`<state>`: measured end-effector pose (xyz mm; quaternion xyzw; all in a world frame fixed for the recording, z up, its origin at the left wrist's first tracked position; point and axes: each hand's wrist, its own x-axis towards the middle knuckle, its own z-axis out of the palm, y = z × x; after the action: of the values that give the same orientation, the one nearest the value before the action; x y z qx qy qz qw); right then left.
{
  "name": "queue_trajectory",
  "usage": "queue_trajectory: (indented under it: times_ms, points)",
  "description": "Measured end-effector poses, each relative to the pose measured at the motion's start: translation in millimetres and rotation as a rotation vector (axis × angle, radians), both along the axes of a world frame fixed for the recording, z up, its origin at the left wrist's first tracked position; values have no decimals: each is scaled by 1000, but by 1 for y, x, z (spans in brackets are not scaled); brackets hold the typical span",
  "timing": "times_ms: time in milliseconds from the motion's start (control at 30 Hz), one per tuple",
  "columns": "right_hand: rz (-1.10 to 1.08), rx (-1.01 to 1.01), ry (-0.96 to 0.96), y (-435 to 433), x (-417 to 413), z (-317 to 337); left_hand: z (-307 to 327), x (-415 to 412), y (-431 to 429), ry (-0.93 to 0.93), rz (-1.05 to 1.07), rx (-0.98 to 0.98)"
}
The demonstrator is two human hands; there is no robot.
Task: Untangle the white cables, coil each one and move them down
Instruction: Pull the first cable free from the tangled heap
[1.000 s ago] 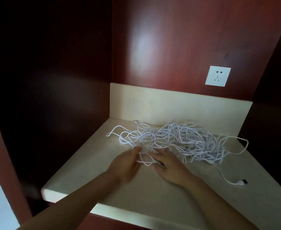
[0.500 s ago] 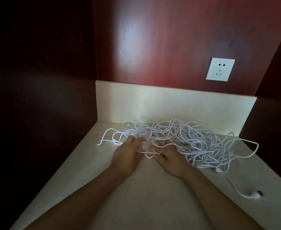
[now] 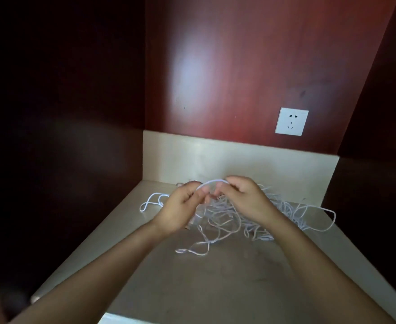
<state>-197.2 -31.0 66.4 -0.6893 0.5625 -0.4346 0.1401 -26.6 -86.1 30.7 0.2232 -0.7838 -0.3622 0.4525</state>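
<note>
Far left of the white square wall socket (image 3: 291, 121), the alcove's side wall is so dark that nothing on it can be made out. Both forearms are cut off by the bottom of the frame, as is the near edge of the pale beige surface (image 3: 215, 288). The tangle of thin white cables (image 3: 229, 218) lies on that surface below and left of the socket, close to the beige back strip (image 3: 215, 155). Its middle is hidden behind the hands, and single cables or plugs cannot be told apart in it.

The forearms rise from the lower corners and converge below and left of the socket. Both hands are lifted above the tangle, backs toward the camera. The left hand (image 3: 180, 208) pinches one end of a short arched loop of white cable (image 3: 213, 181) between thumb and fingertips. The right hand (image 3: 246, 198), nearer the socket, has its fingers curled round the loop's other end. The arch stands clear between the two hands, and strands hang from them down into the heap. A wide outer loop (image 3: 332, 220) trails on the surface below and slightly right of the socket.
</note>
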Motion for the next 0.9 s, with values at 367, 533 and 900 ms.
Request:
queue_trajectory:
  times_ms: [367,533,900]
  points:
    - [-2,18,-403,52,-5,-21,32,27,44,565,-92,632]
    - [-53,-60,-310,58,11,-37,0,36,58,429,-98,616]
    - [-202,126,103,34,60,-77,-28,49,51,443,-29,795]
